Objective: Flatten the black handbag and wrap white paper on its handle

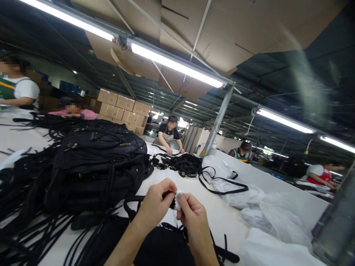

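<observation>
Item: small white wrapping scrap [178,195], pinched with a dark strap end between both hands, held above the white worktable [222,218].
Left hand [156,201] — fingertips closed on the scrap.
Right hand [194,214] — thumb and forefinger closed on it too.
Adjacent: heap of black bags [97,162], loose straps [222,181], plastic bags [263,210].
Handling, as a judgement: keep the pinch tight, hands close, the wrap taut.

My white desk [219,216] carries a heap of black bags [97,162] at my left, loose black straps [33,236] trailing beside them, and crumpled clear plastic bags [266,218] at my right.
</observation>
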`<state>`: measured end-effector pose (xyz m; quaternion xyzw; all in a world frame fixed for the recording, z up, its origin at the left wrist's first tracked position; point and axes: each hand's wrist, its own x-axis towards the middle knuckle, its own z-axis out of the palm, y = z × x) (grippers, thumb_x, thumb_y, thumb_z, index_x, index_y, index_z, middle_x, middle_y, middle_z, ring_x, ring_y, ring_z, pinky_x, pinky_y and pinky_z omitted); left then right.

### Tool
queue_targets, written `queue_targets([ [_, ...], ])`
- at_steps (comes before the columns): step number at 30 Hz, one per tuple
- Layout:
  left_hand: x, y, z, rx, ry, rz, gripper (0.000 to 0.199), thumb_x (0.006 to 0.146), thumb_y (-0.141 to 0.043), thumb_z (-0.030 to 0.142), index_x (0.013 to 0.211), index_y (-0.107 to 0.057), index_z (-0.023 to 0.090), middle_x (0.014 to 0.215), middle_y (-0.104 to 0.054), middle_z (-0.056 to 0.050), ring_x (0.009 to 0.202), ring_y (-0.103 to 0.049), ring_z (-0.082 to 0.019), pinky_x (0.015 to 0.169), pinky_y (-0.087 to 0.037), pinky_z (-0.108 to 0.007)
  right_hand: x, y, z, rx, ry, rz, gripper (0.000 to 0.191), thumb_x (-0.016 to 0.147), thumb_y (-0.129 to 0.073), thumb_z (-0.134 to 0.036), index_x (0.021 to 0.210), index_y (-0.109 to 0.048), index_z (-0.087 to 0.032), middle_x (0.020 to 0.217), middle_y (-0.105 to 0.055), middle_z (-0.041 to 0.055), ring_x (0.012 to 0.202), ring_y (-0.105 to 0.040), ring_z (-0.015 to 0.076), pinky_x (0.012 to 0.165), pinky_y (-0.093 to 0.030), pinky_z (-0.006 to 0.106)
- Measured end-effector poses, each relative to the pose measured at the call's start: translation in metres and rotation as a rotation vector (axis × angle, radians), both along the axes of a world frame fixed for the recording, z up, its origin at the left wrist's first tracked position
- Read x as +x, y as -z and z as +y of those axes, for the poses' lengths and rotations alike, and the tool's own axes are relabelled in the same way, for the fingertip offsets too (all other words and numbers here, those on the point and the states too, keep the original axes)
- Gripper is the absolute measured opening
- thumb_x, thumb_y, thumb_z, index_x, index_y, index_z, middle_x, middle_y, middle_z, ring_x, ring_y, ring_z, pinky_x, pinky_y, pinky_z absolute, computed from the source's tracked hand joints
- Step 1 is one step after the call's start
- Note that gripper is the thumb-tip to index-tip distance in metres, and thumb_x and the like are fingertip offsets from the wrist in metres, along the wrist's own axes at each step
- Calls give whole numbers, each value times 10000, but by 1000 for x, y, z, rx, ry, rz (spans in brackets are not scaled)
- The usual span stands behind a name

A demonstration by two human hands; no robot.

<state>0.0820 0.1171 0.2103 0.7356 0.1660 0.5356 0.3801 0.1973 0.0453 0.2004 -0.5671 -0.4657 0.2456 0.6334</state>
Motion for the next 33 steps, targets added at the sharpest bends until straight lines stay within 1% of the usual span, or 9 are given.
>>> queue_targets([
  [4, 6, 2, 0, -46, -29, -63, 91, 767, -479, 174, 748, -567, 185, 629, -554, 33, 592, -490, -127, 569, -365, -232, 0, 1, 1, 21, 56, -121, 460, 796, -618, -610, 636, -594, -179, 507, -509, -23, 503, -430, 115, 510, -337, 237],
  [9, 5, 2, 2, 2, -7, -1, 115, 795, -483, 188, 759, -592, 190, 659, -579, 29, 615, -514, -133, 587, -380, -233, -1, 4, 3, 49, 76, 15, 465, 777, -648, -617, 633, -576, -180, 473, -480, -40, 451, -402, 97, 445, -318, 222],
  [14, 3, 6, 2, 116, -137, 38, 148, 785, -444, 141, 739, -572, 199, 638, -563, 35, 584, -503, -128, 576, -360, -236, -3, 3, 3, 22, -64, 199, 508, 675, -749, -637, 807, -608, -167, 642, -613, -3, 550, -594, 135, 511, -480, 229],
  [18, 5, 7, 1, 141, -149, 26, 181, 777, -420, 116, 758, -576, 204, 662, -581, 29, 609, -533, -133, 604, -377, -237, -1, -4, -2, 21, -64, 342, 612, 687, -684, -729, 972, -579, -198, 715, -630, -1, 699, -712, 221, 615, -575, 308],
  [21, 5, 6, -1, 153, -94, 42, 185, 789, -428, 115, 761, -587, 204, 667, -592, 29, 616, -543, -133, 610, -378, -234, 4, -8, -6, -8, -55, 158, 672, 707, -657, -736, 1085, -606, -183, 617, -589, -23, 567, -657, 191, 511, -532, 276],
  [24, 4, 5, -2, 174, -57, 74, 189, 810, -442, 122, 778, -609, 202, 677, -606, 24, 618, -547, -136, 605, -374, -236, 9, -9, -8, 38, 34, -120, 484, 769, -663, -618, 964, -676, -175, 564, -548, -32, 457, -485, 117, 427, -396, 222],
  [27, 2, 5, -3, 226, -36, 114, 206, 822, -439, 117, 796, -625, 203, 684, -618, 16, 618, -551, -140, 607, -374, -240, 12, -12, -11, 182, 150, -346, 276, 819, -643, -468, 777, -675, -197, 728, -605, 12, 610, -522, 137, 546, -424, 241],
  [30, 1, 5, -3, 311, -27, 150, 242, 836, -407, 106, 790, -623, 206, 704, -629, 0, 657, -567, -156, 644, -391, -253, 10, -16, -15, 319, 231, -524, 212, 869, -577, -354, 722, -636, -212, 829, -617, 37, 790, -567, 183, 678, -455, 270],
  [33, 2, 9, -1, 399, -24, 192, 272, 774, -396, 57, 783, -622, 208, 719, -647, -14, 705, -578, -176, 706, -409, -277, 8, -17, -17, 395, 344, -535, 197, 906, -546, -332, 770, -621, -211, 849, -615, 31, 721, -563, 159, 678, -465, 281],
])
